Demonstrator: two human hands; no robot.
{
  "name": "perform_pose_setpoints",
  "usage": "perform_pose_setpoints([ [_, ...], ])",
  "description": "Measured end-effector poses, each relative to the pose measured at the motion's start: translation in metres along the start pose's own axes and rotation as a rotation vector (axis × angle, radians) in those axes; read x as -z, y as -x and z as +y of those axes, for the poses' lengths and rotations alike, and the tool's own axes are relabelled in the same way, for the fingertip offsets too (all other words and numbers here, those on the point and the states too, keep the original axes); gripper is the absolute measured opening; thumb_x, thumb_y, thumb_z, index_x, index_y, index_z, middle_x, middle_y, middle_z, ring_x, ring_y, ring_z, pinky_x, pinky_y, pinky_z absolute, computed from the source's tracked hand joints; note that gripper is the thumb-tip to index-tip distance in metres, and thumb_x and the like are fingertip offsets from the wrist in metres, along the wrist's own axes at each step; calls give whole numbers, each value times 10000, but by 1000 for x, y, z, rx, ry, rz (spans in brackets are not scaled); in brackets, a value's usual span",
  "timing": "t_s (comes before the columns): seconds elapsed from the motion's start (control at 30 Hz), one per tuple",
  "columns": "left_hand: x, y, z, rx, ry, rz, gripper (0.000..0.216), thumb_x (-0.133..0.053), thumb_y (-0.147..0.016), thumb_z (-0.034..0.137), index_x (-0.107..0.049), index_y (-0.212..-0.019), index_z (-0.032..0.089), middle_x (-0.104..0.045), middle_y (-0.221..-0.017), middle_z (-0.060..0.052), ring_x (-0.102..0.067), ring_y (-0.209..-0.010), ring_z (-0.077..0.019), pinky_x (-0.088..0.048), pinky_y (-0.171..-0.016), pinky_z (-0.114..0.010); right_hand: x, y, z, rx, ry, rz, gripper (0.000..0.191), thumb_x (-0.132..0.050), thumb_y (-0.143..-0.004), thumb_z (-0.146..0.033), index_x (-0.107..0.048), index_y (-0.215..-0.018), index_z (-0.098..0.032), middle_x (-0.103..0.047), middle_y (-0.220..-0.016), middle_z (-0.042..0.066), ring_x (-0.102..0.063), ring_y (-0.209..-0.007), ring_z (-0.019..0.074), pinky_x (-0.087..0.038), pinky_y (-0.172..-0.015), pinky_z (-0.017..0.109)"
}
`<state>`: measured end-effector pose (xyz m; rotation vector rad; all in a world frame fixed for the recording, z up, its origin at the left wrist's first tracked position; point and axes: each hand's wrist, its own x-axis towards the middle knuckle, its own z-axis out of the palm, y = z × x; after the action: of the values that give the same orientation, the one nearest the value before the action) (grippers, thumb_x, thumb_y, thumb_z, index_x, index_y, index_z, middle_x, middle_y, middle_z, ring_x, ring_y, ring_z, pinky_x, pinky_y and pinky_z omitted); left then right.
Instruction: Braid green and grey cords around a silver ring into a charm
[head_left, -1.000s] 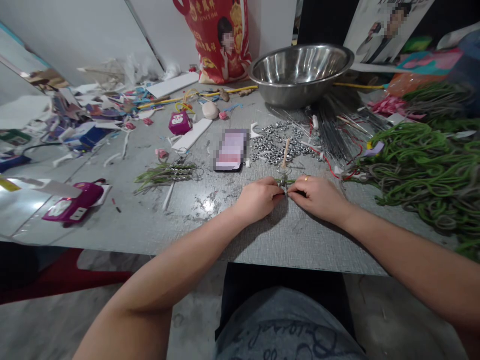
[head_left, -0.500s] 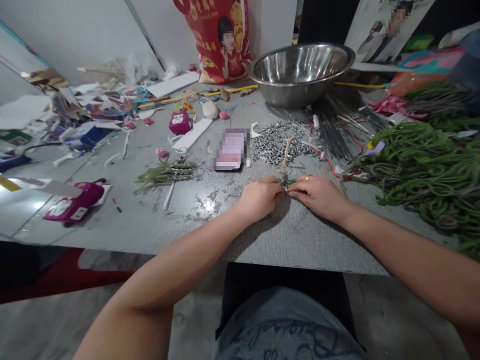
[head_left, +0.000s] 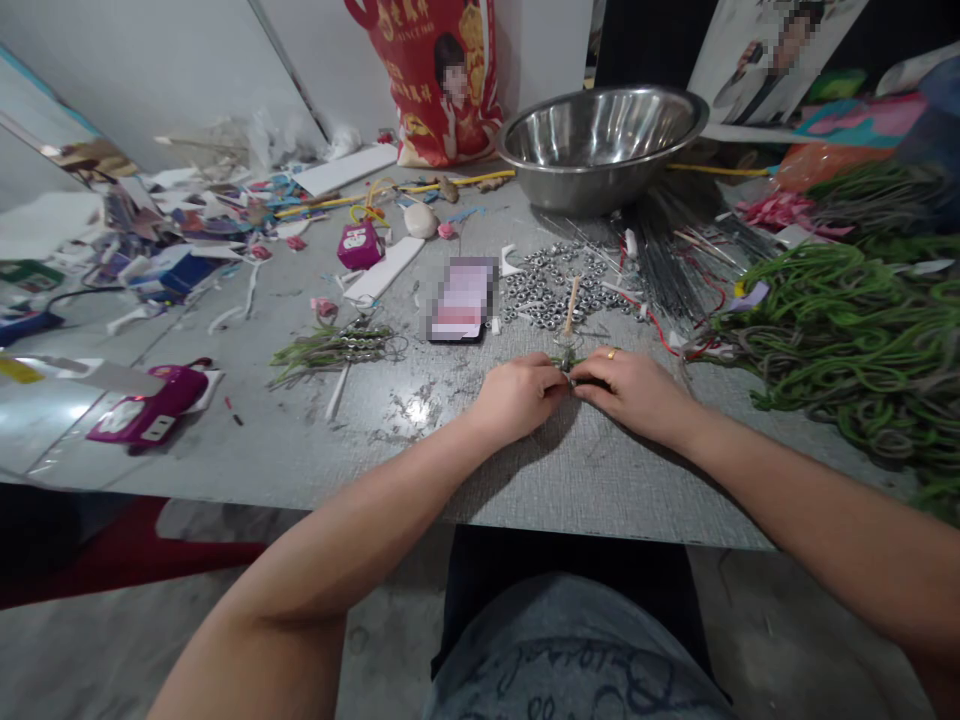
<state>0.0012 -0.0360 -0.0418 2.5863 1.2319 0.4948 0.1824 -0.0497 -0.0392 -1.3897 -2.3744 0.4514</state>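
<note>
My left hand (head_left: 521,398) and my right hand (head_left: 636,392) meet over the near part of the table, thumbs and fingers closed in a pinch. Between the fingertips shows a small silver metal bead (head_left: 568,358) with a bit of green cord (head_left: 556,361) beside it. The fingers hide most of this piece. Just beyond them a thin wooden stick (head_left: 573,305) points away, with a fine wire loop at its near end. Many loose silver beads (head_left: 555,285) lie spread behind the hands.
A heap of green and grey cords (head_left: 825,340) fills the right side. Behind stand a steel bowl (head_left: 600,185) and a red bag (head_left: 427,100). A phone (head_left: 461,300), a bundle of beaded cords (head_left: 330,350) and purple power sockets (head_left: 161,400) lie to the left.
My right fingertips have shifted slightly to the left and regripped around the small piece. The left hand stays nearly in place, and the table things have not moved.
</note>
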Motion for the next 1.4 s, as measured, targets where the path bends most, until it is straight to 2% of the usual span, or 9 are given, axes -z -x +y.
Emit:
perform_pose_setpoints([
  [0.3, 9, 4, -8, -65, 79, 12, 162, -529, -774, 110, -680, -764, 169, -677, -836, -36, -632, -764, -134, -483, -692, -240, -1, 0, 3, 25, -28, 22, 141, -538, -828, -245, -642, -910, -196, -637, -898, 64, -586, -865, 198, -443, -765, 323],
  [0.5, 13, 3, -10, -106, 36, -26, 132, -556, -747, 102, -679, -733, 149, -682, -889, -56, -614, -834, -173, -486, -749, -277, 24, 1, 11, -10, -4, 102, 155, -557, -799, -277, -648, -885, -186, -646, -893, 60, -594, -722, 163, -428, -643, 284],
  [0.53, 14, 3, -10, -108, 25, -37, 132, -556, -745, 104, -678, -727, 151, -683, -887, -53, -607, -840, -178, -486, -757, -285, 29, 2, 15, -27, 38, 92, 137, -548, -797, -267, -651, -843, -188, -648, -857, 53, -586, -691, 156, -418, -626, 280],
  [0.6, 14, 3, -10, -107, 5, -58, 140, -547, -747, 109, -676, -721, 157, -685, -892, -47, -595, -846, -183, -485, -766, -296, 37, 2, 22, -50, 118, -16, 135, -552, -785, -278, -656, -802, -192, -648, -820, 45, -575, -661, 151, -408, -606, 279],
  [0.73, 15, 3, -9, -101, -13, -61, 156, -528, -760, 120, -668, -706, 163, -685, -890, -43, -582, -838, -180, -482, -768, -302, 37, 2, 27, -29, 193, -152, 162, -580, -766, -309, -661, -856, -201, -652, -896, 50, -594, -767, 182, -410, -637, 289],
  [0.83, 16, 4, -9, -105, -9, -69, 152, -529, -759, 124, -667, -712, 168, -678, -900, -42, -574, -839, -175, -478, -770, -300, 31, 1, 19, -29, 225, -182, 131, -531, -799, -270, -637, -835, -201, -642, -916, 50, -589, -799, 188, -396, -638, 292],
  [1.03, 21, 3, -10, -91, -34, -52, 150, -526, -750, 138, -665, -703, 171, -637, -933, -57, -541, -848, -183, -466, -760, -315, 30, 0, 17, 0, 289, -218, 139, -460, -828, -219, -566, -741, -200, -605, -813, 38, -554, -710, 166, -342, -574, 279],
  [1.4, 39, 3, -24, -45, -63, -154, 129, -542, -712, 102, -658, -707, 160, -595, -847, -61, -533, -814, -173, -444, -754, -310, 32, 3, 24, -29, 420, -232, 134, -436, -853, -213, -558, -798, -204, -594, -846, 42, -512, -621, 146, -263, -506, 277],
])
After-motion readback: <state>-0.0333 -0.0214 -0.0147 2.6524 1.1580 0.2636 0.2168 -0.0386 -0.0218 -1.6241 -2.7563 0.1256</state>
